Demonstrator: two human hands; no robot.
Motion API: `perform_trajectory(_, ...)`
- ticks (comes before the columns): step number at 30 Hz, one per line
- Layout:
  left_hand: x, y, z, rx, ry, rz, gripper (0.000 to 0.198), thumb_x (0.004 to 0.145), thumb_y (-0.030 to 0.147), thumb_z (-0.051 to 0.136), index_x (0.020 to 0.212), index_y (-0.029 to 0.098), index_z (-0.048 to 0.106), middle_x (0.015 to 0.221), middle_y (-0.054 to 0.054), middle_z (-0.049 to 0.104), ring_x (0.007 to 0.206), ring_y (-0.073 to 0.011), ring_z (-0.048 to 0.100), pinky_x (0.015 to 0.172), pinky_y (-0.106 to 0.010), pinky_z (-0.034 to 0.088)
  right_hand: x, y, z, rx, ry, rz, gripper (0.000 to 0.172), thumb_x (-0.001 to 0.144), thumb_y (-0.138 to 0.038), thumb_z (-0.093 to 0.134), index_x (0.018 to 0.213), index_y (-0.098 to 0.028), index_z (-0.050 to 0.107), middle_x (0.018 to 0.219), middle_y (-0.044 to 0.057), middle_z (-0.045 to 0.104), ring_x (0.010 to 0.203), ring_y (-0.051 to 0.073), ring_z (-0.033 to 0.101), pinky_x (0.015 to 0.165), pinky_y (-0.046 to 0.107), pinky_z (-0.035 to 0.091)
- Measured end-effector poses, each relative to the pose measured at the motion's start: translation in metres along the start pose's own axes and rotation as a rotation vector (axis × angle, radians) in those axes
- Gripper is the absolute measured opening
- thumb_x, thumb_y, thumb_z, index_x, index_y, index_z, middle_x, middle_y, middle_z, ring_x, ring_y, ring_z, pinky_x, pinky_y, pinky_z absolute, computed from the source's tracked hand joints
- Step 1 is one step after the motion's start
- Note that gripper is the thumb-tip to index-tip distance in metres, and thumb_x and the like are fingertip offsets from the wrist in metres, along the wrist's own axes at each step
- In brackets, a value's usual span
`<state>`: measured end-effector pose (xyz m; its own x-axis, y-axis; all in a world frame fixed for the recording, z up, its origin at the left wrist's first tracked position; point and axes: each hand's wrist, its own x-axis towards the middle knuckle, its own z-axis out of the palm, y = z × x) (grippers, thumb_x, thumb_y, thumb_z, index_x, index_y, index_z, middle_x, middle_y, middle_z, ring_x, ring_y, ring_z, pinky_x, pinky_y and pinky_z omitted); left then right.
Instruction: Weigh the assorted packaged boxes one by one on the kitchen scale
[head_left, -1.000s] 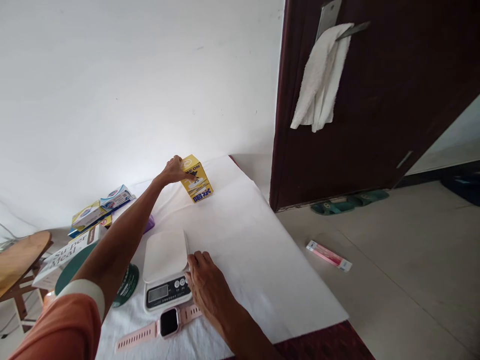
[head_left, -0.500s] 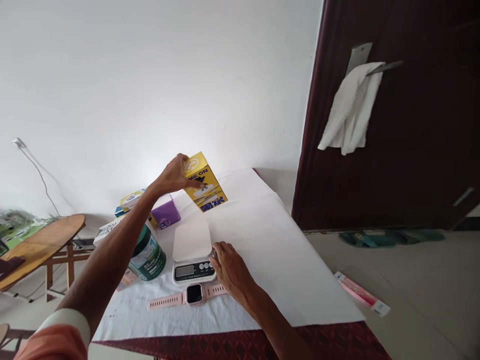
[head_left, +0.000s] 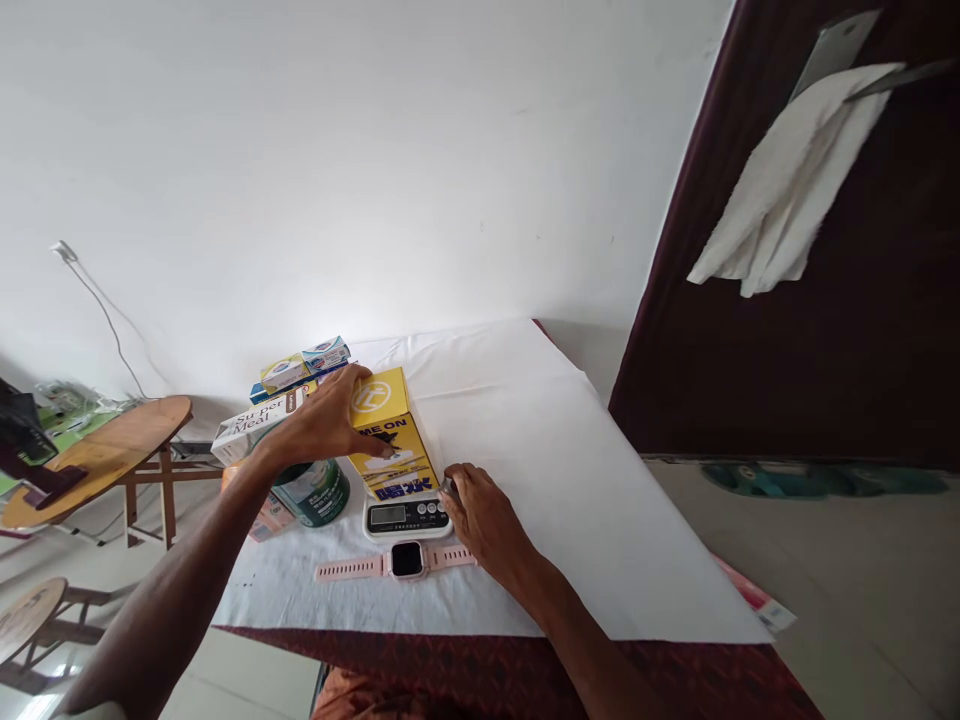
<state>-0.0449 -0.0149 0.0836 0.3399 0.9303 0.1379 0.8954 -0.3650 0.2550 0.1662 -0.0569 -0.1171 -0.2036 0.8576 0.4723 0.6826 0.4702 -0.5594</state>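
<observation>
My left hand (head_left: 324,425) is wrapped round a yellow cardboard box (head_left: 394,445) with dark blue print, thumb across its front. The box stands over the platform of a white kitchen scale (head_left: 405,517) and hides that platform. The scale's dark display panel and round buttons face me. At the scale's right edge, my right hand (head_left: 484,515) has its fingers bent and closed against the side. A pink smartwatch (head_left: 407,561) lies stretched out in front of the scale. Beside my left wrist stands a dark green jar (head_left: 322,495), partly covered by my forearm.
Behind the jar lies a white carton (head_left: 255,423), with several small boxes (head_left: 285,373) stacked further back. A white cloth (head_left: 570,520) covers the table up to the wall. Wooden stools (head_left: 37,615) stand at left; a dark door (head_left: 750,380) is at right.
My left hand has lowered the yellow box from the air onto the scale. My right hand stays at the scale's right edge. The view has shifted a little.
</observation>
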Motion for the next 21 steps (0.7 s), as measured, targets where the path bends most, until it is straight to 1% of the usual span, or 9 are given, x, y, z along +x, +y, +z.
perform_trajectory(4, 0.001, 0.001, 0.007, 0.002, -0.014, 0.014, 0.097, 0.057, 0.059, 0.089, 0.135, 0.021, 0.047, 0.129, -0.012, 0.059, 0.119, -0.0354, 0.057, 0.103, -0.051, 0.047, 0.000, 0.002, 0.000, 0.039, -0.015, 0.009, 0.013, 0.096, -0.015, 0.047, 0.102, -0.019, 0.058, 0.098, 0.008, 0.066, 0.092, 0.023, 0.063, 0.083, 0.038, 0.053)
perform_trajectory(8, -0.001, 0.002, 0.005, 0.009, -0.041, 0.121, 0.099, 0.065, 0.062, 0.084, 0.144, 0.020, 0.042, 0.144, -0.014, 0.048, 0.134, -0.0355, 0.047, 0.114, -0.051, 0.041, 0.000, 0.010, 0.000, 0.133, -0.046, 0.043, 0.017, 0.096, -0.023, 0.047, 0.107, -0.018, 0.059, 0.103, 0.011, 0.068, 0.095, 0.025, 0.064, 0.086, 0.041, 0.054)
perform_trajectory(11, -0.016, 0.003, -0.001, -0.025, 0.123, 0.172, 0.101, 0.070, 0.062, 0.082, 0.151, 0.023, 0.036, 0.154, -0.013, 0.039, 0.146, -0.0351, 0.035, 0.122, -0.053, 0.033, 0.002, 0.015, -0.007, 0.233, -0.056, 0.128, 0.026, 0.094, -0.032, 0.051, 0.114, -0.018, 0.059, 0.103, 0.011, 0.068, 0.091, 0.024, 0.066, 0.084, 0.042, 0.055)
perform_trajectory(14, -0.050, 0.003, -0.001, -0.125, 0.355, 0.152, 0.079, 0.084, 0.055, 0.073, 0.150, 0.029, 0.038, 0.152, -0.009, 0.044, 0.142, -0.0303, 0.042, 0.120, -0.050, 0.038, 0.007, 0.015, -0.022, 0.346, -0.037, 0.268, 0.038, 0.091, -0.044, 0.057, 0.121, -0.020, 0.057, 0.109, 0.011, 0.069, 0.094, 0.025, 0.067, 0.080, 0.042, 0.056)
perform_trajectory(16, -0.081, 0.001, 0.011, -0.223, 0.424, 0.098, 0.064, 0.090, 0.052, 0.068, 0.147, 0.034, 0.043, 0.143, -0.007, 0.053, 0.132, -0.0282, 0.052, 0.112, -0.049, 0.048, 0.012, 0.012, -0.034, 0.465, -0.014, 0.344, 0.050, 0.087, -0.054, 0.063, 0.125, -0.023, 0.055, 0.123, 0.013, 0.066, 0.108, 0.028, 0.065, 0.083, 0.043, 0.056)
perform_trajectory(17, -0.097, 0.000, 0.022, -0.277, 0.414, 0.066, 0.060, 0.091, 0.051, 0.067, 0.145, 0.037, 0.044, 0.138, -0.007, 0.056, 0.128, -0.0280, 0.056, 0.108, -0.049, 0.052, 0.016, 0.010, -0.039, 0.526, -0.005, 0.367, 0.058, 0.084, -0.059, 0.067, 0.129, -0.024, 0.054, 0.131, 0.014, 0.063, 0.117, 0.029, 0.062, 0.087, 0.044, 0.056)
perform_trajectory(19, -0.127, -0.002, 0.053, -0.389, 0.274, 0.038, 0.063, 0.092, 0.051, 0.066, 0.149, 0.041, 0.039, 0.138, -0.008, 0.057, 0.128, -0.0300, 0.057, 0.107, -0.052, 0.053, 0.025, 0.003, -0.047, 0.613, -0.006, 0.366, 0.079, 0.075, -0.064, 0.076, 0.139, -0.027, 0.047, 0.146, 0.016, 0.053, 0.133, 0.033, 0.053, 0.095, 0.048, 0.055)
perform_trajectory(20, -0.138, -0.004, 0.070, -0.426, 0.178, 0.027, 0.071, 0.093, 0.051, 0.066, 0.154, 0.041, 0.032, 0.147, -0.010, 0.052, 0.135, -0.0321, 0.053, 0.111, -0.055, 0.050, 0.031, -0.001, -0.050, 0.629, -0.018, 0.345, 0.089, 0.071, -0.064, 0.080, 0.144, -0.028, 0.042, 0.152, 0.016, 0.048, 0.140, 0.033, 0.047, 0.099, 0.051, 0.053)
perform_trajectory(21, -0.147, -0.006, 0.087, -0.455, 0.086, 0.011, 0.080, 0.093, 0.051, 0.065, 0.159, 0.039, 0.021, 0.158, -0.011, 0.041, 0.146, -0.0347, 0.042, 0.117, -0.059, 0.044, 0.037, -0.007, -0.051, 0.628, -0.033, 0.318, 0.098, 0.067, -0.063, 0.083, 0.147, -0.029, 0.038, 0.157, 0.015, 0.043, 0.144, 0.033, 0.043, 0.103, 0.053, 0.051)
